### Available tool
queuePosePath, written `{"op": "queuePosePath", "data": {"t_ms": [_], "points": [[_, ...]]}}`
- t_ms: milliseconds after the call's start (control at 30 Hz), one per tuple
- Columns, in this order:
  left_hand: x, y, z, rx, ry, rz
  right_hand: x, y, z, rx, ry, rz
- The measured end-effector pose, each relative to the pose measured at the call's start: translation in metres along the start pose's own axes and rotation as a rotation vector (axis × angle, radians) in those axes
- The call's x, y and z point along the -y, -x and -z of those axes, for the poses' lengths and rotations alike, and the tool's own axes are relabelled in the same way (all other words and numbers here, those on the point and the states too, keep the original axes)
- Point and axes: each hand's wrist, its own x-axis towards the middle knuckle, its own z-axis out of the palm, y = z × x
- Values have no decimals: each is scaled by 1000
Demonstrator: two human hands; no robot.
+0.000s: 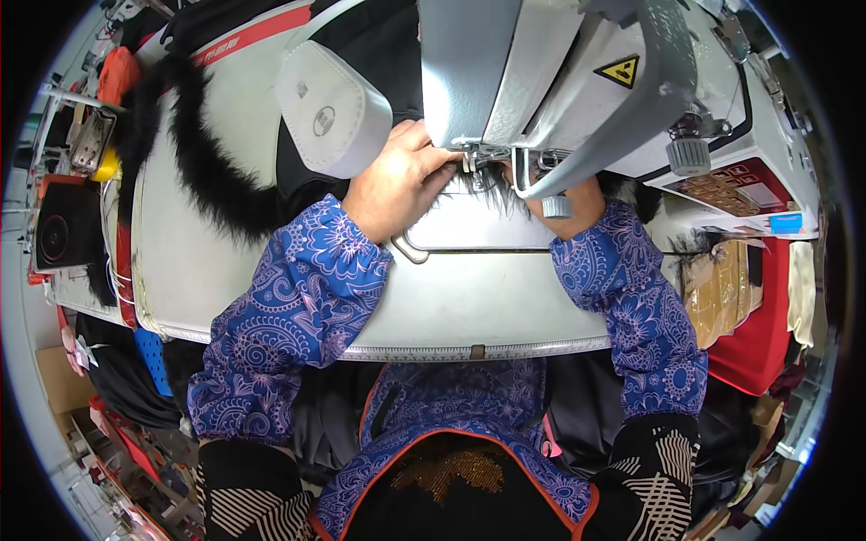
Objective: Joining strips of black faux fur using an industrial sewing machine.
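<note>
A sewing machine (465,68) stands in front of me, and its presser foot (473,164) is down among black fur (494,187). Just left of the foot is my left hand (397,185), closed on the black furry fabric, its thumb and forefinger close to the needle area. My right hand (577,209) reaches in from the right beside the foot; the machine's head and lever hide its fingers. A long black fur strip (203,149) curves over the left of the table toward black cloth (293,158) behind my left wrist.
A white lamp-like housing (334,108) hangs above my left hand. The table (469,293) has a measuring tape along its near edge. At right are a red tray (753,338) and a taped tan package (719,288). A black speaker-like box (65,227) stands far left.
</note>
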Motion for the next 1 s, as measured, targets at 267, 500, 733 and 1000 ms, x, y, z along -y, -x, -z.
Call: {"op": "queuePosePath", "data": {"t_ms": [267, 500, 733, 1000], "points": [[7, 19, 17, -22, -68, 102, 2, -4, 36, 125, -242, -18], [-27, 25, 9, -4, -18, -78, 14, 2, 72, 15, -462, 158], [-21, 30, 18, -40, -151, -39, 33, 0, 64, -13, -426, 250], [-25, 25, 15, -47, -10, -51, 33, 3, 61, -105, -305, 329]]}}
